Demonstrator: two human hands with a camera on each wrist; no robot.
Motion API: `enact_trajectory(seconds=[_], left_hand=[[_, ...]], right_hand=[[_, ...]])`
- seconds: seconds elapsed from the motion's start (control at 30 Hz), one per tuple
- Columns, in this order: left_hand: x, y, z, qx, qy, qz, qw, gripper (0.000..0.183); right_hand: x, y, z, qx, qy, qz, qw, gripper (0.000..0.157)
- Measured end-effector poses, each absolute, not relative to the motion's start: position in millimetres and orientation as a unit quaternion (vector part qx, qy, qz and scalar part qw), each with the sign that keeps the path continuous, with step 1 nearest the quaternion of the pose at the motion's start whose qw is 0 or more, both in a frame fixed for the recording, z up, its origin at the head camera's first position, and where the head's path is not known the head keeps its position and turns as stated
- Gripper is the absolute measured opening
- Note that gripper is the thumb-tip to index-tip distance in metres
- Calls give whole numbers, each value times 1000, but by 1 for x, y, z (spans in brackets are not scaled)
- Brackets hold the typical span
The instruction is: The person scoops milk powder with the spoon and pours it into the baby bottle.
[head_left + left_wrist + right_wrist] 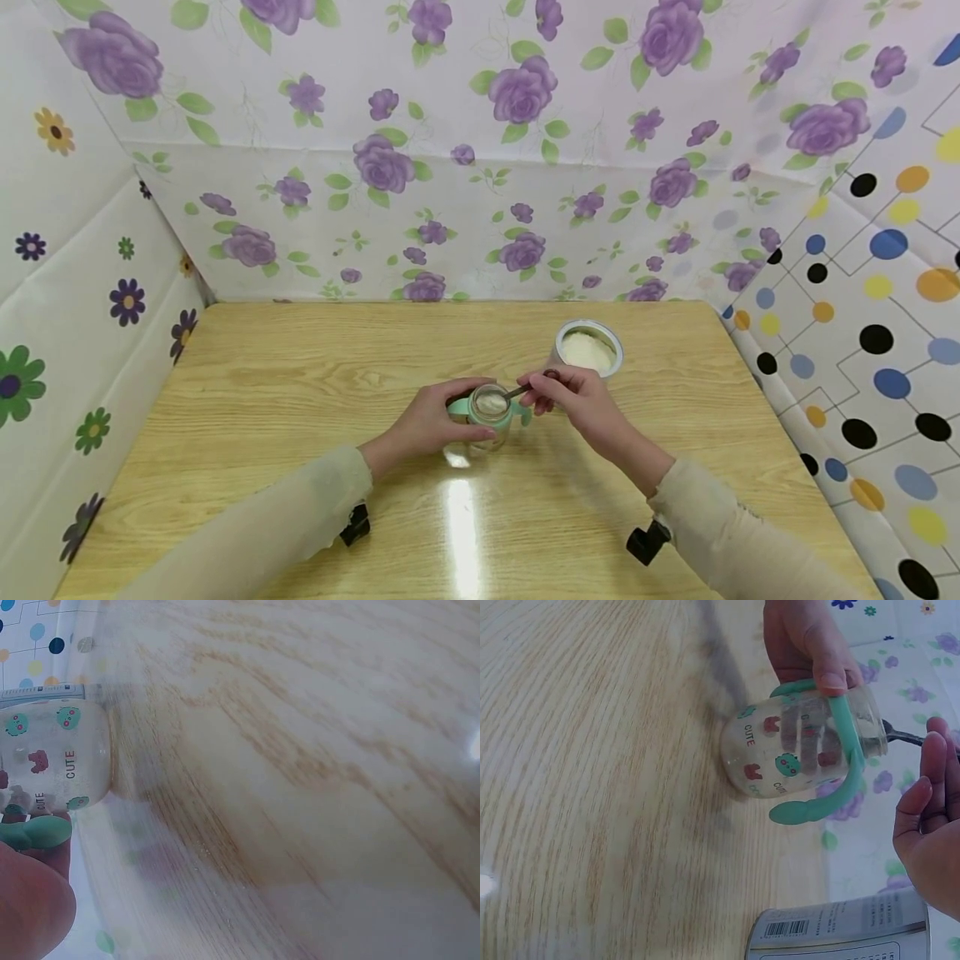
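A clear baby bottle (pixel 497 437) with a green two-handled collar (pixel 841 724) stands upright on the table, its mouth uncovered. My left hand (pixel 435 417) grips it around the upper part, thumb in front. Red and green prints and the word CUTE show on its side in both wrist views. In my right hand (pixel 581 404), fingers and thumb pinch the dark handle of a spoon (pixel 904 736). The spoon's head is at the bottle's mouth, where pale powder (pixel 491 403) shows. Just beyond the right hand stands an open can (pixel 619 357) holding cream-coloured powder (pixel 588 352).
The wood-grain table (pixel 315 358) meets a flower-print cloth (pixel 450 200) at its back edge. Patterned cloths also hang along the left and right sides. The can's printed side (pixel 840 930) lies close below the right hand in the right wrist view.
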State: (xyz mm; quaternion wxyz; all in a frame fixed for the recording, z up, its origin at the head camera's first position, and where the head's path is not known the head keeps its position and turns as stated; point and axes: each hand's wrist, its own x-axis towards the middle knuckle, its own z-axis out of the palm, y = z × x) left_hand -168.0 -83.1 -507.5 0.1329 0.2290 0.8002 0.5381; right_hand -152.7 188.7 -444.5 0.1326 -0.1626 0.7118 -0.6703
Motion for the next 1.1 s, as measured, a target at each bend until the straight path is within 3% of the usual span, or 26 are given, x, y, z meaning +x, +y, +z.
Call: enact_trajectory(seconds=[0.43, 0.63, 1.1], left_hand=[[-168, -85, -508, 231, 799, 540, 128, 71], [-167, -86, -508, 233, 798, 541, 128, 70], [-167, -84, -506, 238, 804, 531, 123, 72]], right_hand=[[-148, 189, -449, -190, 733, -644, 111, 31], [-146, 187, -445, -225, 742, -623, 103, 24], [-141, 188, -448, -288, 807, -514, 40, 17]])
